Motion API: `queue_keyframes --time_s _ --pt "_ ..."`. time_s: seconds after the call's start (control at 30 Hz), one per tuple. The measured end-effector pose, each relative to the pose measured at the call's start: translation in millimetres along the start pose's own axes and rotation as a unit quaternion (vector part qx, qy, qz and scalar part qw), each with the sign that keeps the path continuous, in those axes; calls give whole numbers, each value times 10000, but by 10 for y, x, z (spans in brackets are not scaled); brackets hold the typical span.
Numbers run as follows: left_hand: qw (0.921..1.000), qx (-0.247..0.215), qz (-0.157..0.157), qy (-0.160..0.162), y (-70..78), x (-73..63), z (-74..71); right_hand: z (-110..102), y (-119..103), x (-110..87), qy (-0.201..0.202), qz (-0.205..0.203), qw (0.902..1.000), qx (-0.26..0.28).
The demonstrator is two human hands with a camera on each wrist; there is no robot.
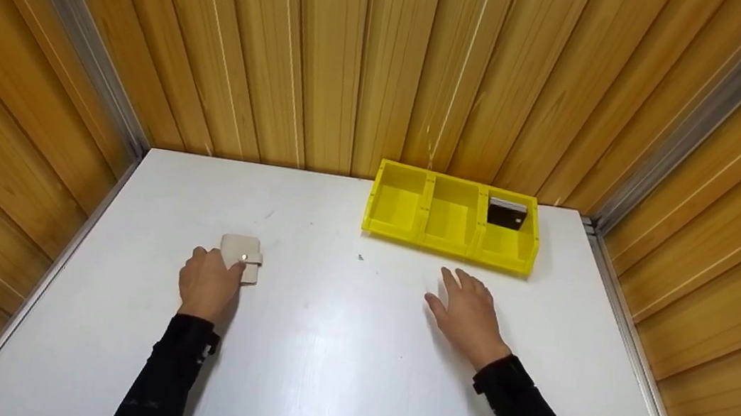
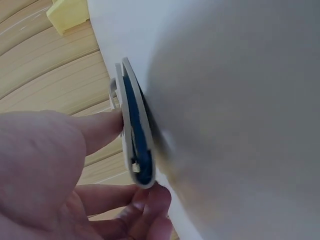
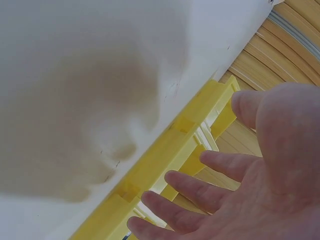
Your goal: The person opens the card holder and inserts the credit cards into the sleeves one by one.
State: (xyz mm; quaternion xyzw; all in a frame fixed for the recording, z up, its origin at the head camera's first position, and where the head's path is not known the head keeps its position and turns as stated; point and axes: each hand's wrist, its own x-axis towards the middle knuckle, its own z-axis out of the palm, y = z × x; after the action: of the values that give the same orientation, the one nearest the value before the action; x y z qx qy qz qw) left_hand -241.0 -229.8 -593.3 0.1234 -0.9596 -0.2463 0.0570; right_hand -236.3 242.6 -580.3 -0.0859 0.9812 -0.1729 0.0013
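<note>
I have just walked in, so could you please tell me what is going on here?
A person's left hand grips a beige wallet at a white table. The right hand, holding nothing, has its fingers spread in front of a yellow three-compartment bin, whose right compartment contains a dark flat item.

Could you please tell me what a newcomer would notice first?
Probably the yellow bin, at the back of the white table, with a black object in its right compartment. Then the pale wallet at left, which the left hand pinches. The right hand is near the bin.
</note>
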Motion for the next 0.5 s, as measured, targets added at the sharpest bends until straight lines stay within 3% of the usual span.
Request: queue_keyframes --time_s 0.2,0.37,0.5 --pt "9912 -1301 -235 -103 30 27 -47 9 17 -26 74 35 9999 -119" --pt "9831 -1709 -524 -395 85 33 -84 3 16 -37 291 -133 9993 -211" --pt "9775 -1974 -521 -523 189 3 -83 -14 -6 -42 553 -272 9981 63"
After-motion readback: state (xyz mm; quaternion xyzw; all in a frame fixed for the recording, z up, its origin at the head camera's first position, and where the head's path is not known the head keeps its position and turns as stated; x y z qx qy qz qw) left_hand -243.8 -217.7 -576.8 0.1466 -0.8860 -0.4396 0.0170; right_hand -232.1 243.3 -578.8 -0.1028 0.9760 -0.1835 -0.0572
